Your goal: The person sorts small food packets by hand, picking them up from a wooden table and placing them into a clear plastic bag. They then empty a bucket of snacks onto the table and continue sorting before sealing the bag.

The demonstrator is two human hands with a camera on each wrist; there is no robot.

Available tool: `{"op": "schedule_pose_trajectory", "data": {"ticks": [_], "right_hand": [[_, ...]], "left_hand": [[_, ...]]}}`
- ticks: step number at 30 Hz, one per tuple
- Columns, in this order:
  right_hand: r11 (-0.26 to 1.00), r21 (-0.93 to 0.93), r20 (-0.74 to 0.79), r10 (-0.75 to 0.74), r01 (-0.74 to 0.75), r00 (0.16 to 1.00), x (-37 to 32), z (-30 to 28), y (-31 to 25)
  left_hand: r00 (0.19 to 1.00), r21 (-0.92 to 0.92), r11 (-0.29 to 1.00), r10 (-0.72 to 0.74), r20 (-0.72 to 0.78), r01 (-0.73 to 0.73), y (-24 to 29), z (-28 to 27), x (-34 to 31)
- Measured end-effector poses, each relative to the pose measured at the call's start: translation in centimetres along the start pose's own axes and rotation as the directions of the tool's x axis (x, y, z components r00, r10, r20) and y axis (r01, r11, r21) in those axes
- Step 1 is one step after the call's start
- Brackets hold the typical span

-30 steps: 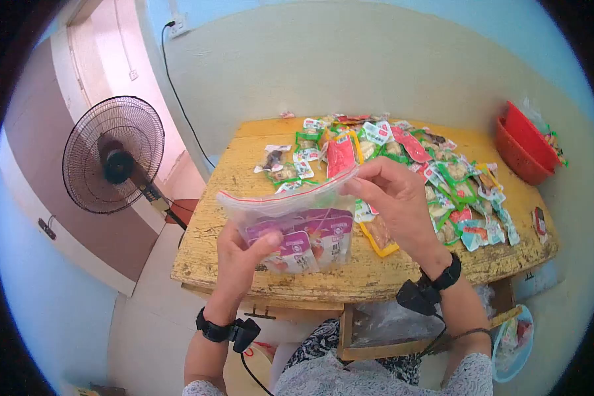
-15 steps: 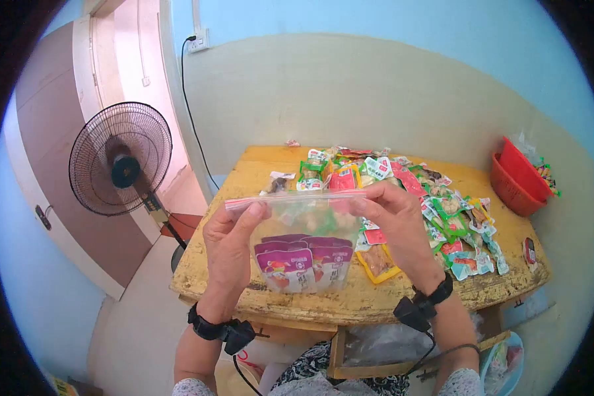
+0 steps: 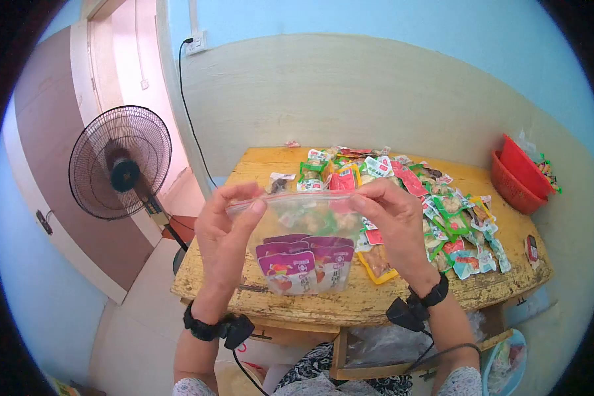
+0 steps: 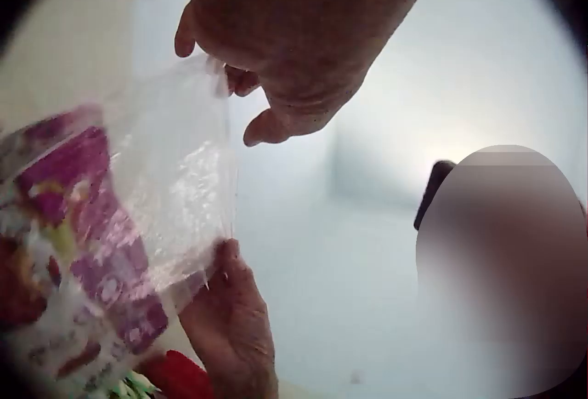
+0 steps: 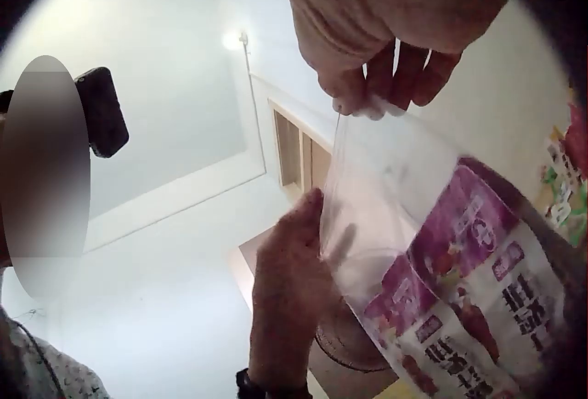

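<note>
A clear zip bag [image 3: 290, 221] with a red zip line hangs upright in front of the person, over the table's front part. Several purple-and-white snack packets [image 3: 297, 267] stand in its lower half. The left hand [image 3: 224, 224] holds the bag's top left corner, its thumb near the zip and the other fingers toward the back. At the top right corner, the right hand [image 3: 396, 224] pinches the zip edge between thumb and fingers. The right wrist view shows those fingertips [image 5: 344, 105] on the bag's upper corner.
Behind the bag, a heap of colourful snack packets [image 3: 452, 204] covers much of the worn yellow table [image 3: 211, 257]. Red baskets [image 3: 518, 181] stand at its right end. Below, an open drawer [image 3: 340, 356] holds clear plastic bags. A fan [image 3: 122, 165] stands at left, a blue bin [image 3: 488, 376] at lower right.
The left hand has gone from the bag's side up to its top left corner. The zip edge, slanted at first, is now stretched nearly level. Lately the left fingers have lifted slightly.
</note>
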State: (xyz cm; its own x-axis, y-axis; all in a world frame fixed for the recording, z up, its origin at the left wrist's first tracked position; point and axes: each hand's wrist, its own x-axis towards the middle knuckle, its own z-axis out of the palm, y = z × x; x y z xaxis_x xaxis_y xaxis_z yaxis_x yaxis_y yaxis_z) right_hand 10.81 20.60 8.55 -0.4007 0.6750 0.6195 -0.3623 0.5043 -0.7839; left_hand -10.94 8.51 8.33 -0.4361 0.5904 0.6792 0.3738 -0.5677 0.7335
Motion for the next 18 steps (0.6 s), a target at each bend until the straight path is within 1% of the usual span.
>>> {"op": "schedule_pose_trajectory", "data": {"ticks": [1, 2, 3, 4, 7, 10, 13, 16, 18], "right_hand": [[1.000, -0.029, 0.010, 0.006, -0.006, 1.000, 0.0, 0.0, -0.2], [0.998, -0.059, 0.021, 0.013, -0.012, 1.000, 0.0, -0.1, -0.2], [0.998, -0.055, 0.022, 0.011, -0.009, 1.000, 0.0, -0.1, -0.2], [0.999, -0.051, 0.024, 0.008, -0.007, 1.000, 0.0, 0.0, -0.2], [0.997, -0.078, 0.021, -0.013, 0.014, 1.000, 0.0, 0.1, -0.2], [0.995, -0.089, 0.011, -0.050, 0.050, 0.999, 0.0, 0.4, 0.0], [0.992, -0.106, 0.001, -0.066, 0.066, 0.998, -0.1, 0.1, 0.0], [0.987, -0.145, -0.018, -0.066, 0.063, 0.998, -0.4, -0.3, -0.2], [0.985, -0.160, -0.032, -0.068, 0.062, 0.997, -0.5, -0.6, -0.1]], "left_hand": [[0.995, 0.142, 0.985, 0.097, -0.003, -0.096, 1.1, 0.2, 0.5], [0.969, 0.289, 0.926, 0.239, 0.056, -0.245, 2.3, 0.4, 1.0], [0.921, 0.418, 0.822, 0.365, 0.135, -0.387, 3.7, 0.6, 1.6], [0.854, 0.524, 0.680, 0.467, 0.230, -0.513, 4.7, 0.9, 2.0], [0.738, 0.519, 0.528, 0.426, 0.524, -0.673, 6.5, 3.0, 2.6], [0.702, 0.522, 0.483, 0.351, 0.620, -0.703, 6.0, 5.2, 3.0], [0.676, 0.433, 0.581, 0.303, 0.671, -0.690, 5.0, 5.7, 4.1], [0.665, 0.409, 0.608, 0.278, 0.693, -0.680, 4.8, 5.1, 4.6], [0.677, 0.400, 0.639, 0.267, 0.685, -0.657, 5.1, 3.6, 4.8]]}}
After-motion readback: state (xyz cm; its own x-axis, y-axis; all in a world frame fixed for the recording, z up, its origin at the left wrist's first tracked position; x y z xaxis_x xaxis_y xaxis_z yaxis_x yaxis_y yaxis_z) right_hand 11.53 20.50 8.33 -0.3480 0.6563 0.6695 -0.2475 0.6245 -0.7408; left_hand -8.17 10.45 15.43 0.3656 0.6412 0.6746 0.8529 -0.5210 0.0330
